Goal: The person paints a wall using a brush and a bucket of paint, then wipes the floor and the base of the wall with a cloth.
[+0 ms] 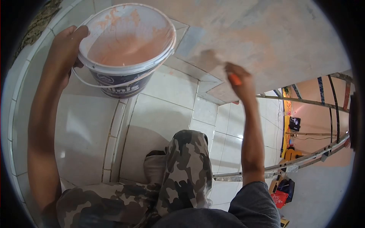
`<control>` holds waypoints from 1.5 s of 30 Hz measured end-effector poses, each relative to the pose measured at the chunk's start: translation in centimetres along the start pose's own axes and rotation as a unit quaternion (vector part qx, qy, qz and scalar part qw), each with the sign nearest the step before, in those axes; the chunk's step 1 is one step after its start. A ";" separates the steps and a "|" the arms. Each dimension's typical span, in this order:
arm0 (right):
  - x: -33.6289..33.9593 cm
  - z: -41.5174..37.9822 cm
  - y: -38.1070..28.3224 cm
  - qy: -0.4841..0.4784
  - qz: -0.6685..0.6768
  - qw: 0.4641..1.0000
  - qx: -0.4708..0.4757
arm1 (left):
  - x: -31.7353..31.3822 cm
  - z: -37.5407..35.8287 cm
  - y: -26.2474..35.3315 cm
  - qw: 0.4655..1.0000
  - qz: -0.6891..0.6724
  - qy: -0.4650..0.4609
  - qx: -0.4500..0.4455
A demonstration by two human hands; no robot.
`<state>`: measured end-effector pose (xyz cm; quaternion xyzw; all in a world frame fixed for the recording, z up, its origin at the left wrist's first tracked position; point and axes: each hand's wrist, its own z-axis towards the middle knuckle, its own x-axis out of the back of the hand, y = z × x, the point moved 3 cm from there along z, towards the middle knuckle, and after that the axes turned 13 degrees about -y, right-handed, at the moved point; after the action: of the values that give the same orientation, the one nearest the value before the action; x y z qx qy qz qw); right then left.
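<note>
My left hand (70, 41) grips the rim of a white plastic paint bucket (123, 81) with a dark label, and the bucket is tilted toward me. Peach-coloured paint (127, 51) lies inside it and smears its inner wall. The wire handle hangs down across the bucket's front. My right hand (241, 81) is closed around what looks like a paintbrush with an orange handle (235, 79), close to the wall (247, 34). The tool's working end is hidden by the hand. Patchy peach and grey paint covers that wall.
White tiles (163, 95) cover the floor and a step with a raised edge (114, 133). A metal ladder (304, 99) stands at the right. Beyond it are a guitar (292, 154), a red bag (279, 198) and a dark bag (287, 188). My camouflage-clad knee (188, 163) is below.
</note>
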<state>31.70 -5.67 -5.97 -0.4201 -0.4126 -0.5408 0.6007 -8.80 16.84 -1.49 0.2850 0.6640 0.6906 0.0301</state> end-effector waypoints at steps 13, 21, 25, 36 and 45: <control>-2.4 0.6 -4.8 -0.019 0.045 0.998 0.043 | -0.4 -0.1 0.0 1.000 0.000 0.002 -0.012; -7.3 3.8 -3.5 -0.125 0.052 0.991 0.020 | -0.9 -0.8 0.6 1.000 -0.015 0.016 -0.019; -7.9 5.4 -2.9 -0.134 0.054 0.989 0.030 | -1.2 -1.2 1.1 0.999 -0.015 0.018 -0.029; 6.0 5.3 -7.9 0.145 -0.104 0.982 0.062 | -0.7 -0.6 -0.2 1.000 -0.016 0.010 -0.022; -2.3 2.9 -7.2 -0.021 0.078 0.995 0.055 | -1.3 -1.3 0.8 0.998 -0.042 0.016 -0.033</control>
<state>24.18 -2.63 -6.88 -0.4285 -0.4201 -0.4599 0.6545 -8.05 15.08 -1.16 0.2447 0.6527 0.7146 0.0583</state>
